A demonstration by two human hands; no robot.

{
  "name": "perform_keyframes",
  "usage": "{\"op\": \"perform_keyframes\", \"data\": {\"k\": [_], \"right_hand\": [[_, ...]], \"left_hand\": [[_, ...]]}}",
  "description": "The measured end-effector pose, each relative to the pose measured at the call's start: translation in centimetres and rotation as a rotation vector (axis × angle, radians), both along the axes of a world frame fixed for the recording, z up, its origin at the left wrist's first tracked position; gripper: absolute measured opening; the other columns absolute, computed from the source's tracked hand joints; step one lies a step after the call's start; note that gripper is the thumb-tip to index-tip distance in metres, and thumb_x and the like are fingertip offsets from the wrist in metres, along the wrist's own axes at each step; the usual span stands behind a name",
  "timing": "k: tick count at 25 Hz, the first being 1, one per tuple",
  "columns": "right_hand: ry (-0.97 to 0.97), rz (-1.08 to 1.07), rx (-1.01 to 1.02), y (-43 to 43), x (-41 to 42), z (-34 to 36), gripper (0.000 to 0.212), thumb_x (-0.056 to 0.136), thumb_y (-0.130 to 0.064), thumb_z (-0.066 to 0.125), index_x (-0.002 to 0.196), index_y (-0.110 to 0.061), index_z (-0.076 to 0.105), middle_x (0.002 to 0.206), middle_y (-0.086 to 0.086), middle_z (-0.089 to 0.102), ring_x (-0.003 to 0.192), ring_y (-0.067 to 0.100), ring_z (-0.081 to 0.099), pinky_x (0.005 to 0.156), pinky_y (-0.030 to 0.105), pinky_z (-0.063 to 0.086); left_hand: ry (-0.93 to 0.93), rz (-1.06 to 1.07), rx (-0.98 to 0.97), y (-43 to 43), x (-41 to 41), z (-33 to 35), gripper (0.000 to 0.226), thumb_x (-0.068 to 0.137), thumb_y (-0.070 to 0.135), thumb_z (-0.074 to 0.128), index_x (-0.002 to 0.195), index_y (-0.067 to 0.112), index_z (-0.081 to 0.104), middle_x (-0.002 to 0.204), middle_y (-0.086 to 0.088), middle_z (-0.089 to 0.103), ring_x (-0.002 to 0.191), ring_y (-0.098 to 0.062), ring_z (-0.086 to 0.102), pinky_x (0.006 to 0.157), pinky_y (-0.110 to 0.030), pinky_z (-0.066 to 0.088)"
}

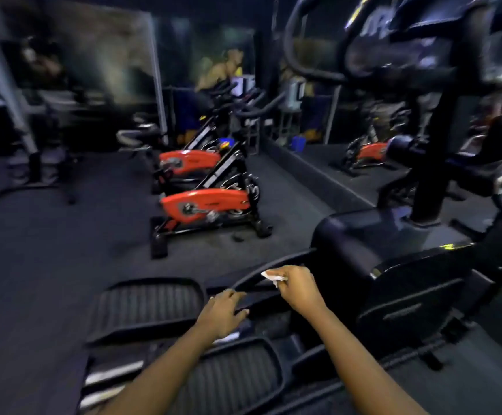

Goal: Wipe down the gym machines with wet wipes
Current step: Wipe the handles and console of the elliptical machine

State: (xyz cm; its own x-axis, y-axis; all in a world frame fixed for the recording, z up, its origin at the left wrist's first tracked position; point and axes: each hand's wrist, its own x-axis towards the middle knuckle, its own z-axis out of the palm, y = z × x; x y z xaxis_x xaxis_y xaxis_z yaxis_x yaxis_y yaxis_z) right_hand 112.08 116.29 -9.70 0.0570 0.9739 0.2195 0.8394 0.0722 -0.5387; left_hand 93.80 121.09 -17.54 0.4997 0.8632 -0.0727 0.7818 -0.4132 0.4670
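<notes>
A black elliptical machine (393, 244) fills the lower right, with two ribbed foot pedals (147, 304) in front of me. My right hand (299, 287) holds a crumpled white wet wipe (273, 277) against the curved black pedal arm (261, 272). My left hand (224, 314) grips the same black arm a little lower, fingers curled over its edge. The whole view is blurred.
Two orange-and-black spin bikes (204, 205) stand on the dark floor ahead. A mirror wall (363, 139) runs along the right behind the machine. Other dark equipment (34, 163) stands at the far left. Open floor lies at the left.
</notes>
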Motion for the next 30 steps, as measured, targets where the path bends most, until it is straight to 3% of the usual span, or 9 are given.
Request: {"op": "perform_keyframes", "data": {"k": [4,9,15,18,20,26,30], "right_hand": [[0.05,0.187,-0.169,-1.8,-8.2,-5.8,0.033,0.083,0.002,0.057,0.108,-0.014,0.071,0.112,0.003,0.069,0.106,0.019,0.063,0.091,0.025,0.047],[0.022,0.519,-0.314,-4.7,-23.7,-12.2,0.034,0.08,0.002,0.056,0.105,-0.014,0.072,0.108,0.005,0.07,0.103,0.022,0.064,0.087,0.025,0.044],[0.034,0.807,-0.363,-7.4,-46.5,-14.0,0.035,0.08,0.005,0.053,0.104,-0.012,0.072,0.109,0.005,0.069,0.104,0.019,0.063,0.087,0.019,0.043],[0.021,0.943,-0.396,-8.4,-57.9,-14.0,0.035,0.081,0.004,0.052,0.107,-0.011,0.071,0.111,0.009,0.068,0.106,0.025,0.063,0.092,0.031,0.048],[0.0,0.985,-0.416,-8.5,-63.8,-13.8,0.035,0.083,0.004,0.051,0.109,-0.01,0.07,0.113,0.01,0.067,0.107,0.025,0.062,0.093,0.032,0.047],[-0.156,1.061,-0.423,-4.0,-77.6,-15.0,0.04,0.088,0.001,0.048,0.119,-0.017,0.065,0.121,0.007,0.064,0.106,0.028,0.061,0.086,0.034,0.051],[-0.082,0.982,-0.4,2.7,-83.8,-16.9,0.033,0.085,0.0,0.055,0.113,-0.014,0.068,0.115,0.009,0.067,0.105,0.025,0.063,0.09,0.032,0.05]], "left_hand": [[0.132,0.205,-0.091,-6.2,-10.3,-4.2,0.055,0.096,0.044,0.045,0.144,0.017,0.038,0.145,-0.008,0.039,0.132,-0.026,0.04,0.108,-0.032,0.031],[0.201,0.523,-0.207,-14.3,-26.1,-6.6,0.056,0.095,0.044,0.042,0.143,0.015,0.038,0.145,-0.01,0.04,0.131,-0.028,0.04,0.105,-0.032,0.032],[0.254,0.811,-0.317,-23.0,-46.4,-5.7,0.053,0.099,0.038,0.042,0.147,0.017,0.031,0.149,-0.01,0.033,0.133,-0.029,0.037,0.106,-0.035,0.033],[0.284,0.923,-0.355,-26.1,-56.8,-5.0,0.054,0.1,0.039,0.041,0.148,0.015,0.03,0.15,-0.011,0.032,0.134,-0.029,0.036,0.107,-0.038,0.033],[0.285,0.975,-0.384,-27.5,-62.1,-4.8,0.054,0.1,0.04,0.04,0.147,0.016,0.031,0.15,-0.011,0.032,0.134,-0.029,0.036,0.107,-0.04,0.035],[0.247,1.017,-0.427,-24.4,-74.4,-6.0,0.053,0.1,0.041,0.039,0.146,0.016,0.032,0.148,-0.012,0.033,0.132,-0.029,0.04,0.106,-0.041,0.037],[0.219,0.969,-0.388,-17.0,-81.5,-7.0,0.053,0.1,0.041,0.038,0.146,0.016,0.032,0.148,-0.011,0.034,0.13,-0.028,0.042,0.104,-0.038,0.037]]}}
